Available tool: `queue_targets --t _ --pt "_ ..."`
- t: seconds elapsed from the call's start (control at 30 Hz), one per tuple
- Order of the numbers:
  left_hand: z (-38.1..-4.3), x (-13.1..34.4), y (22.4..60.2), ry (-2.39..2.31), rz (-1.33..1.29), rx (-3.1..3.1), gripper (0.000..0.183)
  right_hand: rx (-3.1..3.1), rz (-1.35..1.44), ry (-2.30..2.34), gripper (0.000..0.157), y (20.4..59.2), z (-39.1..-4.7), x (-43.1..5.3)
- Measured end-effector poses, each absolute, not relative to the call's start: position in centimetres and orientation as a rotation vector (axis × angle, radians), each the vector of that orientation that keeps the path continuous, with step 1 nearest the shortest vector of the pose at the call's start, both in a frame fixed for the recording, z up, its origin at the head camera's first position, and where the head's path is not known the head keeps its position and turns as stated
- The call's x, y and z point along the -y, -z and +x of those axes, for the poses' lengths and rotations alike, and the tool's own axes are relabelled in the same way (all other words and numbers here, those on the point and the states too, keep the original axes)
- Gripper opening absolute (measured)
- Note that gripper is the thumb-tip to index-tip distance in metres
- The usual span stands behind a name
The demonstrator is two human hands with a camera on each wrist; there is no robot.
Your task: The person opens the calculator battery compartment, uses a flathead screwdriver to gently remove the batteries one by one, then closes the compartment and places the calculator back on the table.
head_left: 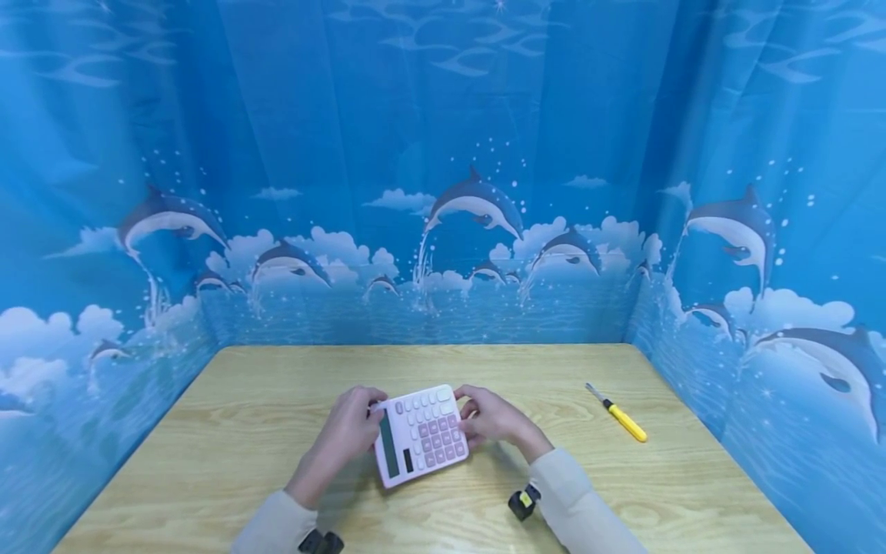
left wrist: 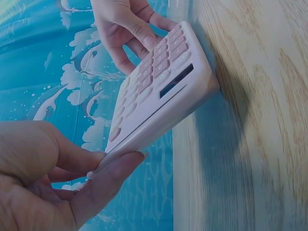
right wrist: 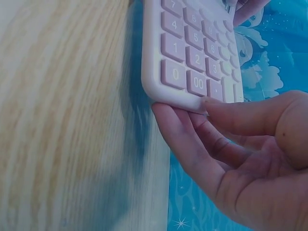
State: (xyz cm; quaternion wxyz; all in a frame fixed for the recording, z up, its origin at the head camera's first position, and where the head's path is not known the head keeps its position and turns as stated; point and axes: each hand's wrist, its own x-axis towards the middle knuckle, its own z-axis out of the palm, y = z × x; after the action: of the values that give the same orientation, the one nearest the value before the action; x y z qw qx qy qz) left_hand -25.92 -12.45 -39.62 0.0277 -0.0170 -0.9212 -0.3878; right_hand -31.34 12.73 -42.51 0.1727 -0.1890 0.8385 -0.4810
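Both hands hold a pale pink calculator [head_left: 432,440], turned sideways so its dark display lies to the left and the number keys to the right. My left hand [head_left: 354,425] pinches the display end between thumb and fingers, as the left wrist view shows close up. At the opposite end, my right hand [head_left: 493,415] grips the edge beside the 0 and 00 keys [right wrist: 196,83], thumb on top and fingers underneath. The calculator is tilted, and in the left wrist view its shadow falls on the wooden table [left wrist: 269,144] below it.
A screwdriver [head_left: 625,419] with a yellow and black handle lies on the table to the right, its shaft pointing away. Blue curtains [head_left: 429,92] printed with dolphins and clouds stand around the table's back and sides.
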Motion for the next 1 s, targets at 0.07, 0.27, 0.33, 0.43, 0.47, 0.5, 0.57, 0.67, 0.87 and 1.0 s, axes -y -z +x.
queue_targets --t 0.07,0.27,0.33,0.43,0.47,0.5,0.57,0.67,0.87,1.0 --pt "-25.88 12.49 39.59 1.186 -0.065 2.839 0.034 -2.384 -0.538 1.357 0.047 42.48 -31.33 -12.65" --pt "-25.82 12.58 39.60 1.176 -0.067 2.833 0.034 -2.389 -0.527 1.353 0.046 42.34 -31.33 -12.52" --pt "-25.85 12.59 39.60 1.180 -0.063 2.832 0.034 -2.392 -0.531 1.354 0.042 42.27 -31.29 -12.54" --pt "-25.92 12.62 39.63 1.180 -0.060 2.833 0.034 -2.400 -0.539 1.354 0.034 42.19 -31.22 -12.60" --pt "-25.94 12.64 39.65 1.179 -0.064 2.833 0.034 -2.401 -0.542 1.355 0.031 42.16 -31.20 -12.61" --pt "-25.95 12.65 39.62 1.179 -0.065 2.832 0.034 -2.402 -0.543 1.355 0.029 42.11 -31.17 -12.62" --pt "-25.94 12.67 39.60 1.169 -0.074 2.831 0.035 -2.396 -0.543 1.362 0.027 42.04 -31.13 -12.64" --pt "-25.95 12.73 39.59 1.165 -0.090 2.827 0.035 -2.381 -0.549 1.381 0.025 41.90 -31.09 -12.66" --pt "-25.97 12.73 39.46 1.105 -0.096 2.823 0.034 -2.353 -0.588 1.410 0.021 41.64 -31.07 -12.70" --pt "-25.89 12.69 39.43 1.075 -0.116 2.800 0.032 -2.324 -0.594 1.428 0.021 41.65 -31.11 -12.62"
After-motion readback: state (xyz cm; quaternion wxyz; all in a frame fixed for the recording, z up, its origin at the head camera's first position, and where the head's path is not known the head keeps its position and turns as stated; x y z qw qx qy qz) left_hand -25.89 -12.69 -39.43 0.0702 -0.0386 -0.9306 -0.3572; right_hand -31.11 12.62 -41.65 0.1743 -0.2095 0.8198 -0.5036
